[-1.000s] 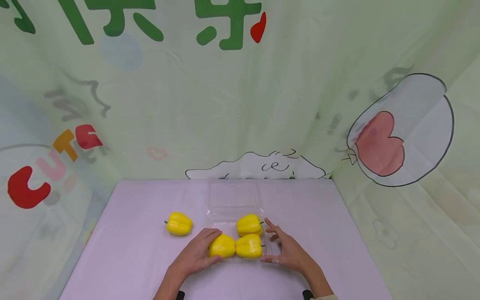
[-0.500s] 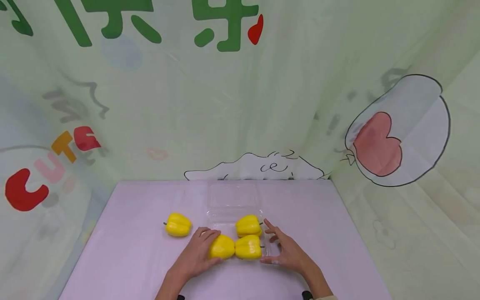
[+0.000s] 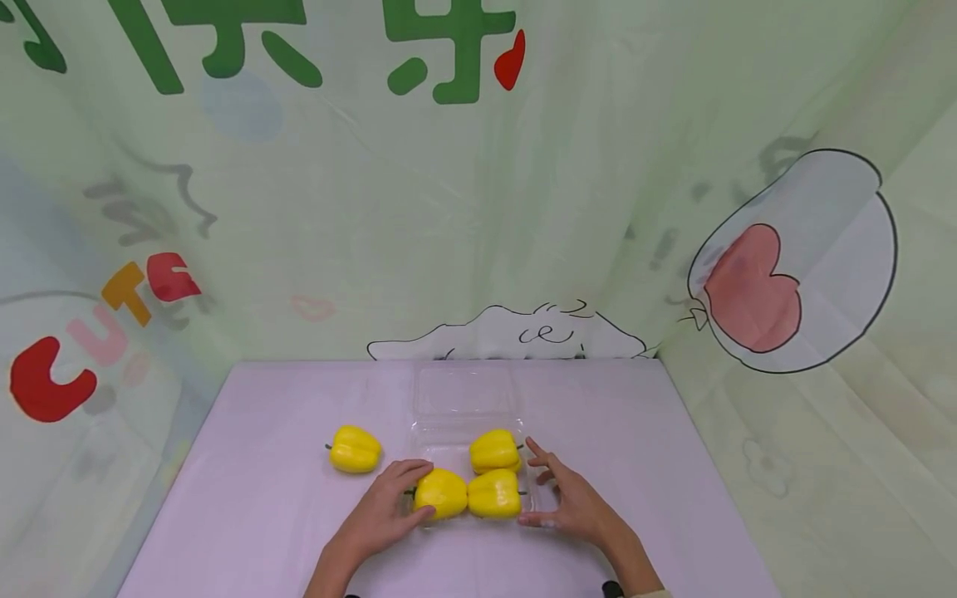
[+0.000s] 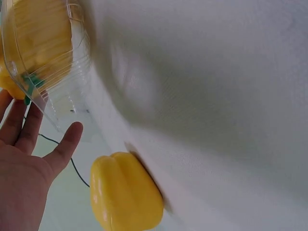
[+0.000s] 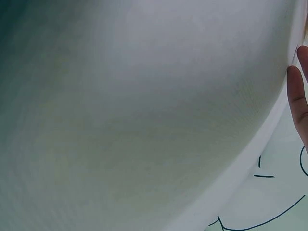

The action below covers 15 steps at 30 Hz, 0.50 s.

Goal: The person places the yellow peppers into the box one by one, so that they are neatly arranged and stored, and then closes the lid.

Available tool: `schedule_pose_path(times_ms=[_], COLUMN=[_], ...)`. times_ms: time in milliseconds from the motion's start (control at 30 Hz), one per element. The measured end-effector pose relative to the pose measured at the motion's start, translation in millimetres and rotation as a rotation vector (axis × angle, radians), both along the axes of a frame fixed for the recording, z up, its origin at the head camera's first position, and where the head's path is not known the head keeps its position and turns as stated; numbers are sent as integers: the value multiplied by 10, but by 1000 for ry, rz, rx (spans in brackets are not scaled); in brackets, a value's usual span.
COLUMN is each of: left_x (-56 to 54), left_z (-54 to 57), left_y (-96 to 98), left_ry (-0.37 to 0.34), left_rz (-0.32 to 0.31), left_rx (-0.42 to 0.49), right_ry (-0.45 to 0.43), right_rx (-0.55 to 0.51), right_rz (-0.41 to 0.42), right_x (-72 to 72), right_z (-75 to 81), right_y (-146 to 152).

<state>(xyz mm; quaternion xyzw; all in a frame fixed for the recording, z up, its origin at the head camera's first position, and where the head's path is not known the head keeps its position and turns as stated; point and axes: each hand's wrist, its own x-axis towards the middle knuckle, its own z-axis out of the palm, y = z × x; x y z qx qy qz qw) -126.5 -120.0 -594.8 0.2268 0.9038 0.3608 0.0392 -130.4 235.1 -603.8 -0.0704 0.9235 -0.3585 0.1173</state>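
Note:
A clear plastic clamshell container (image 3: 446,456) lies with its lid (image 3: 465,392) folded back. Three yellow bell peppers are in it: a back right one (image 3: 495,451), a front right one (image 3: 494,494) and a front left one (image 3: 441,493). My left hand (image 3: 383,508) is at the left side of the front left pepper, whose green stem shows. In the left wrist view that hand's fingers (image 4: 64,147) are spread and extended beside the container wall. My right hand (image 3: 574,500) is at the container's right edge, fingers spread; whether it touches the wall cannot be told.
Another yellow bell pepper (image 3: 355,449) lies on the lilac tabletop (image 3: 277,498), left of the container. A pale printed curtain (image 3: 374,208) stands behind the table and along both sides.
My left hand has drawn back slightly to the left from the front left pepper, so its stem now shows. My right hand stays by the container's right edge.

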Motion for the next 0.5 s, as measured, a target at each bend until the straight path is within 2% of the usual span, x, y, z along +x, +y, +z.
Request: schedule_pose_path(times_ms=[500], left_x=[-25], left_z=[16], left_y=[-19], left_ry=[14], left_rz=[-20], left_rx=[-36], right_ry=[-5], right_rx=[10], right_rz=[4], right_x=[-1], right_z=[1], right_y=[-1])
